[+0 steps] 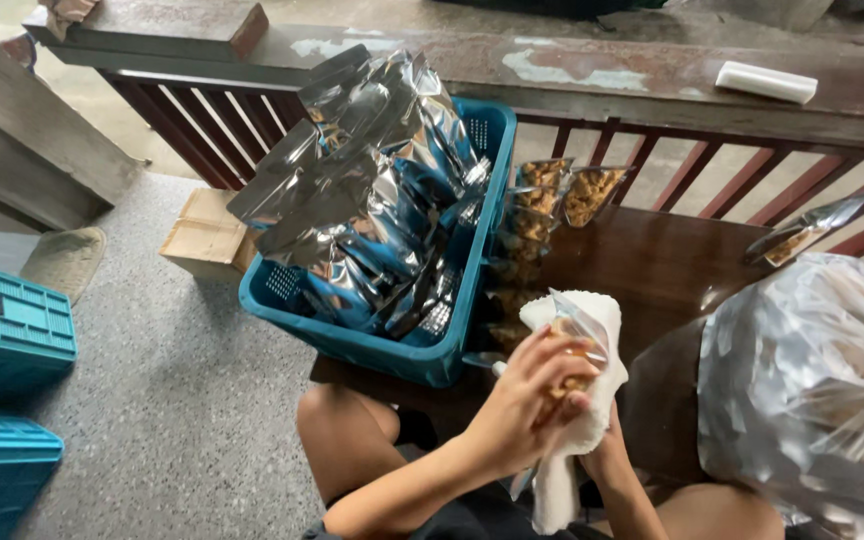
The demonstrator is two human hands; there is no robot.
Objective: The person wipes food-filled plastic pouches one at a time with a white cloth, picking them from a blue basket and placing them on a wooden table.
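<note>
Lower middle of the frame: left hand (532, 400) is gripping a small clear snack pouch (572, 345), pressed into a white cloth (582, 420) that the right hand (607, 455) cups from underneath (mostly hidden). Blue crate (452, 350) of silver pouches (372, 200) sits just left, big clear bag (812, 380) at right.

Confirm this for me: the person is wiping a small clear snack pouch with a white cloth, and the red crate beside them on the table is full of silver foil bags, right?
Not quite: the crate is blue, not red, as the head view shows. The rest holds: both hands, left and right, hold a clear snack pouch in a white cloth, and silver foil bags fill the crate.
</note>
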